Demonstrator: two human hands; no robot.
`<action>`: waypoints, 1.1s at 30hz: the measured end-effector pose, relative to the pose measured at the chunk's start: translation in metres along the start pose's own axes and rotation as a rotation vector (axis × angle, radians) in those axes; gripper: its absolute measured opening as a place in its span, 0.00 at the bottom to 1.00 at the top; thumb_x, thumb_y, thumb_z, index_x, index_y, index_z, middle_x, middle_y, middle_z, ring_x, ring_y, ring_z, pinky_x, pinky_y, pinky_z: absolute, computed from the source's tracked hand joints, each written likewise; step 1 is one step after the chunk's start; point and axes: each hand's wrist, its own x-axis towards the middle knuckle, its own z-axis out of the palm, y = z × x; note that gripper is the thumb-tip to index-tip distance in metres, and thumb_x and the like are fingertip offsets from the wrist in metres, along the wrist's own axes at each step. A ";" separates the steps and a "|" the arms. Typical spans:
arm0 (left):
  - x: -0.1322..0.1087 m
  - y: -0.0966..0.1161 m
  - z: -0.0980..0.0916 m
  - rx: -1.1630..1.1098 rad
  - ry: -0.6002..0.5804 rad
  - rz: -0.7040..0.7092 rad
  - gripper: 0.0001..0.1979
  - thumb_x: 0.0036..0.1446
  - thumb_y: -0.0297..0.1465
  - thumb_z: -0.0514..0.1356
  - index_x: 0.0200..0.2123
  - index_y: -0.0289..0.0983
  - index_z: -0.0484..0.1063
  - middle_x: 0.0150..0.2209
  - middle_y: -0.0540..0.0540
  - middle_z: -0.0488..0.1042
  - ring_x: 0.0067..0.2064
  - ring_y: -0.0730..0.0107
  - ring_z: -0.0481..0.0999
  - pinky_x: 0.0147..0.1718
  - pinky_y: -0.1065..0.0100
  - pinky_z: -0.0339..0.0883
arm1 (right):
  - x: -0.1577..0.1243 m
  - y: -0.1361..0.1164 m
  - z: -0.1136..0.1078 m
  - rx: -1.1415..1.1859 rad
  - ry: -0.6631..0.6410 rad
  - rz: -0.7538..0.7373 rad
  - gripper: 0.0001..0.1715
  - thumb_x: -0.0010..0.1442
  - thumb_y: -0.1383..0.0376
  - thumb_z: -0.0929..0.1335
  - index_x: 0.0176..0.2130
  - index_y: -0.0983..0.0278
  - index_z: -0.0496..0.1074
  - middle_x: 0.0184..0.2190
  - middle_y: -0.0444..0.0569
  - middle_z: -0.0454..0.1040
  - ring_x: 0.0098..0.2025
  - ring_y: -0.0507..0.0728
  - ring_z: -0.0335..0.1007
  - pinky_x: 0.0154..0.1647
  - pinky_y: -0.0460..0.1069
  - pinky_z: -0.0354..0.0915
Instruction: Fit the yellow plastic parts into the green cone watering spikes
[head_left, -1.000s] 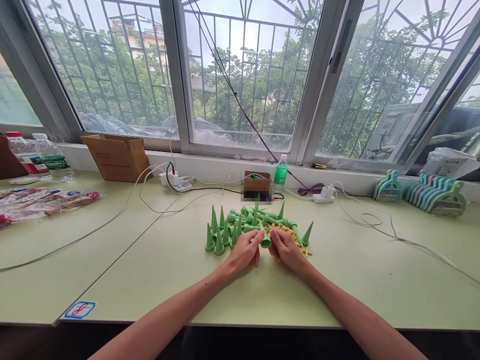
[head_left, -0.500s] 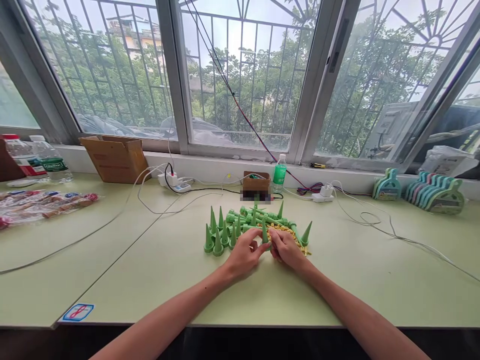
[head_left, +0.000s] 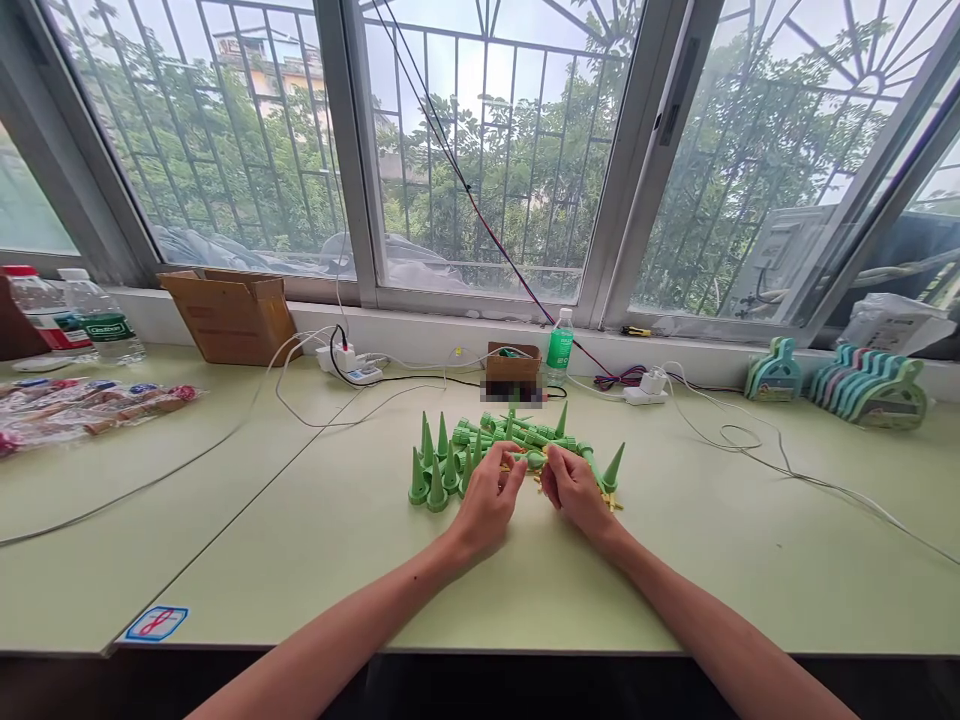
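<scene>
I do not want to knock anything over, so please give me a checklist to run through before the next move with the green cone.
1. Grip: left hand and right hand both pinch one green cone between the fingertips: ok.
2. Standing cones all upright beside the left hand: ok.
3. Left hand apart from the standing cones: cannot tell.
4. Small yellow parts in full view: not ok, the right hand covers some.
5. White cable away from both hands: ok.
</scene>
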 end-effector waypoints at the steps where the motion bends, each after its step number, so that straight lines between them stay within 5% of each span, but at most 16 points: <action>1: 0.000 0.000 0.000 -0.027 -0.007 -0.021 0.16 0.66 0.43 0.50 0.47 0.38 0.63 0.32 0.51 0.66 0.21 0.80 0.59 0.21 0.74 0.55 | -0.001 -0.001 -0.001 -0.001 -0.013 -0.015 0.28 0.69 0.47 0.58 0.24 0.61 0.59 0.15 0.39 0.62 0.12 0.48 0.52 0.17 0.47 0.52; 8: 0.001 0.000 -0.001 -0.144 -0.144 -0.097 0.20 0.65 0.47 0.50 0.48 0.38 0.63 0.26 0.53 0.67 0.21 0.77 0.60 0.21 0.73 0.56 | -0.006 -0.008 -0.002 -0.111 -0.115 -0.088 0.28 0.70 0.49 0.57 0.23 0.61 0.58 0.14 0.38 0.60 0.14 0.49 0.53 0.20 0.47 0.54; 14: 0.001 -0.002 -0.003 -0.091 -0.122 -0.084 0.21 0.64 0.46 0.52 0.51 0.37 0.63 0.30 0.50 0.68 0.23 0.76 0.64 0.22 0.72 0.59 | -0.006 -0.010 -0.001 -0.194 -0.107 -0.103 0.29 0.70 0.48 0.57 0.23 0.60 0.58 0.13 0.39 0.61 0.17 0.51 0.55 0.26 0.48 0.57; 25: -0.006 -0.001 0.000 0.094 -0.150 0.075 0.14 0.64 0.37 0.54 0.51 0.40 0.62 0.41 0.48 0.69 0.21 0.82 0.59 0.24 0.73 0.60 | -0.004 -0.007 0.000 -0.041 -0.101 0.072 0.39 0.69 0.50 0.56 0.11 0.60 0.55 0.06 0.42 0.57 0.10 0.49 0.49 0.17 0.48 0.52; 33: -0.004 -0.001 0.002 -0.025 -0.065 0.037 0.17 0.64 0.41 0.54 0.51 0.40 0.59 0.40 0.48 0.69 0.21 0.82 0.62 0.22 0.74 0.59 | -0.003 -0.009 0.002 0.126 -0.015 0.084 0.32 0.67 0.46 0.59 0.19 0.61 0.57 0.10 0.40 0.60 0.11 0.48 0.50 0.14 0.46 0.50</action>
